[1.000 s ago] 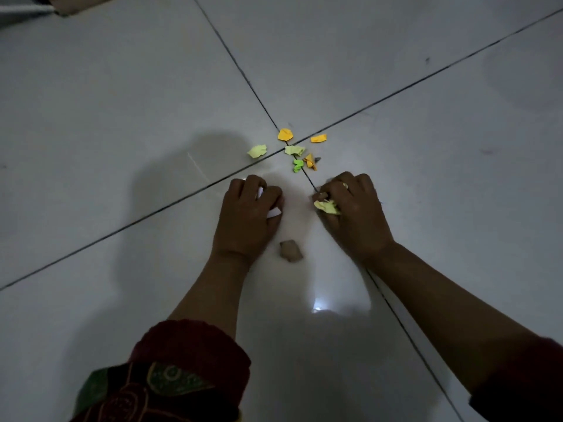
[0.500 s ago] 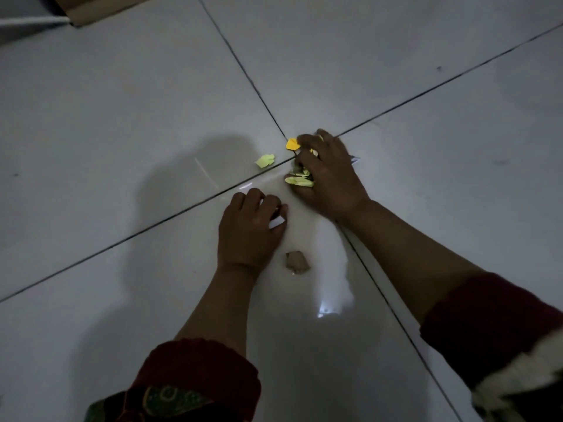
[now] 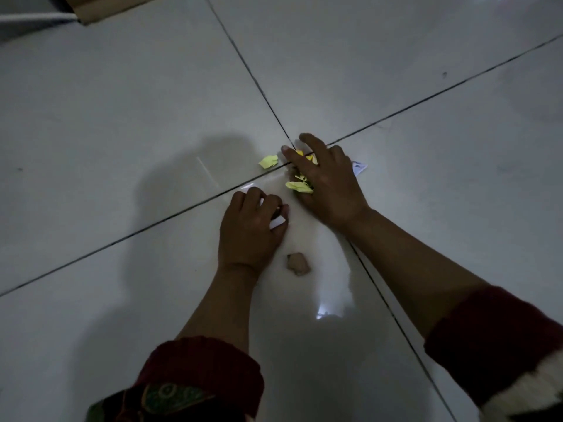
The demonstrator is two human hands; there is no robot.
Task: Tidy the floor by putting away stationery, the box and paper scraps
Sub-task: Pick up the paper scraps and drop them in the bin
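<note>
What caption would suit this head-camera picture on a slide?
Right hand gathers yellow paper scraps at a tile joint while the left hand grips white scraps.

Glossy tile, crumpled paper

The floor (image 3: 152, 117) is smooth, shiny tile with dark grout lines; the yellow scraps (image 3: 268, 161) are creased matt paper, the brown scrap (image 3: 298, 264) rough-torn; the sleeve (image 3: 207, 367) is knitted cloth.
</note>
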